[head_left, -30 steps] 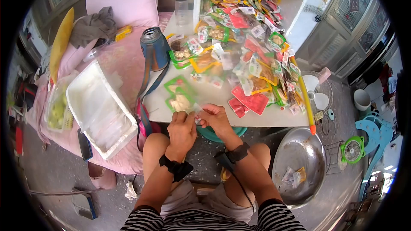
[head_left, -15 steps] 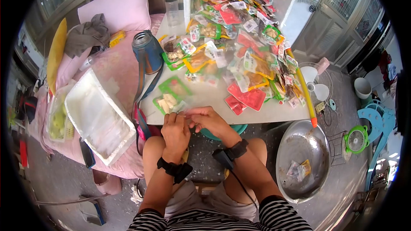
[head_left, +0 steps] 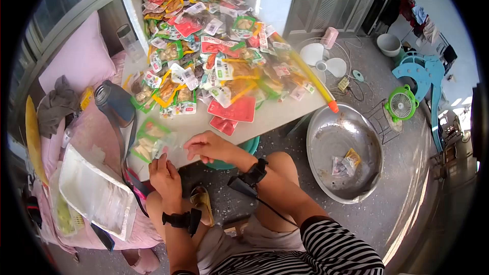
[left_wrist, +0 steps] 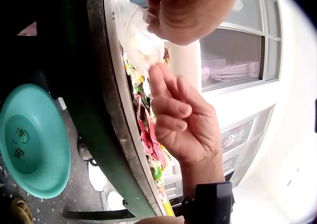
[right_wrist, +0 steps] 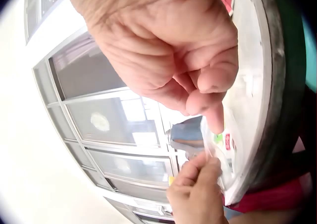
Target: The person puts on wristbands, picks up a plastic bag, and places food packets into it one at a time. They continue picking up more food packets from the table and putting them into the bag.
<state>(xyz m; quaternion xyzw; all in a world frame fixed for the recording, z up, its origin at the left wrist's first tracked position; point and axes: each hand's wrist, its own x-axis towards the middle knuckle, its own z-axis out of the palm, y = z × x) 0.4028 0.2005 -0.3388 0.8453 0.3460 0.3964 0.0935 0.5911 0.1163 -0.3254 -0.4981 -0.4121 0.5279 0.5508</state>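
Left hand pinching bag at near edge of bench; right hand free beside it.
Left hand (head_left: 167, 177): thumb and finger on the edge of a clear bag (head_left: 174, 145); right-wrist view shows the pinch. Right hand (head_left: 208, 146): holding nothing, fingers partly bent, index extended, near the bag. Green-edged packets (head_left: 146, 145) with pale pieces lie on the bench (head_left: 193, 125), inside or under the clear plastic, cannot tell which. Blue flask (head_left: 114, 103) beyond them, to the left. Red packets (head_left: 237, 109) at the front of a large packet heap (head_left: 204, 46), which spreads from a white box (head_left: 133, 7). Steel basin (head_left: 323, 173) on the floor, to the right.
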